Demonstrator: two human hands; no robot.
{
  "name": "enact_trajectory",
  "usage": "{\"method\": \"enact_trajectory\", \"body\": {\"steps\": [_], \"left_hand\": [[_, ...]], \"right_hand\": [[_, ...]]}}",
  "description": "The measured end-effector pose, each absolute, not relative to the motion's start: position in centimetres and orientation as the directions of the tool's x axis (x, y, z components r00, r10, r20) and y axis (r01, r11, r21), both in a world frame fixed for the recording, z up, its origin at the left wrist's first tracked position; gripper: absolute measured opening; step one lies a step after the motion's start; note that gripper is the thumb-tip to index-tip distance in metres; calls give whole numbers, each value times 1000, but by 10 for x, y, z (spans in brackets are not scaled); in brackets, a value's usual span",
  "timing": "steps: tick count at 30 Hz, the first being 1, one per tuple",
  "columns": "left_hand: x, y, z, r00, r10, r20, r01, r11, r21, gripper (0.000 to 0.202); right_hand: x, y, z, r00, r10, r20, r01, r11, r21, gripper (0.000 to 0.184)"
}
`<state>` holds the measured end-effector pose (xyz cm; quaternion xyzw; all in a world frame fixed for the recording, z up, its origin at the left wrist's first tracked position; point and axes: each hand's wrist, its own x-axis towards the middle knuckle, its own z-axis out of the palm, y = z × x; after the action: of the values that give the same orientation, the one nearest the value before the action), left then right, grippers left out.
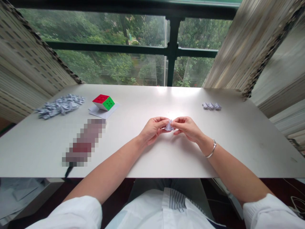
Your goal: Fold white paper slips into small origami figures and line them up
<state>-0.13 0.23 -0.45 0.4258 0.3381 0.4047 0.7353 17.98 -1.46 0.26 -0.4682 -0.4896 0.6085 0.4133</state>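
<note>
Between my two hands, above the middle of the white table [133, 159], is a small folded paper piece [169, 126]. My left hand [153, 128] pinches its left side with thumb and fingers. On the other side my right hand [187, 128] pinches it too, its wrist wearing a silver bracelet [211, 149]. Fingers cover part of the paper, so its full shape is hidden. A short row of similar folded paper pieces [211, 106] lies farther back on the right. At the back left is a heap of many folded paper pieces [60, 106].
A puzzle cube [104, 102] rests on sheets of white paper [95, 111] at the back left. In front of it lies a pixelated long object [83, 143] with a black strap [69, 170]. Below the table's left edge, an open drawer [45, 194] holds papers. Curtains flank the window.
</note>
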Motion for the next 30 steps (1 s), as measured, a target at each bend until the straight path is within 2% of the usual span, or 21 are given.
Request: {"method": "enact_trajectory", "body": {"steps": [9, 19, 30], "left_hand": [[-2, 3, -6, 453, 878, -155, -321, 323, 890, 27], [-6, 3, -2, 517, 839, -170, -297, 363, 883, 30], [-7, 2, 0, 535, 828, -169, -281, 363, 888, 30]], "right_hand": [[181, -15, 3, -214, 961, -177, -47, -191, -980, 32], [189, -14, 2, -384, 904, -188, -151, -262, -953, 34], [187, -15, 5, -379, 903, -202, -143, -273, -951, 32]]}}
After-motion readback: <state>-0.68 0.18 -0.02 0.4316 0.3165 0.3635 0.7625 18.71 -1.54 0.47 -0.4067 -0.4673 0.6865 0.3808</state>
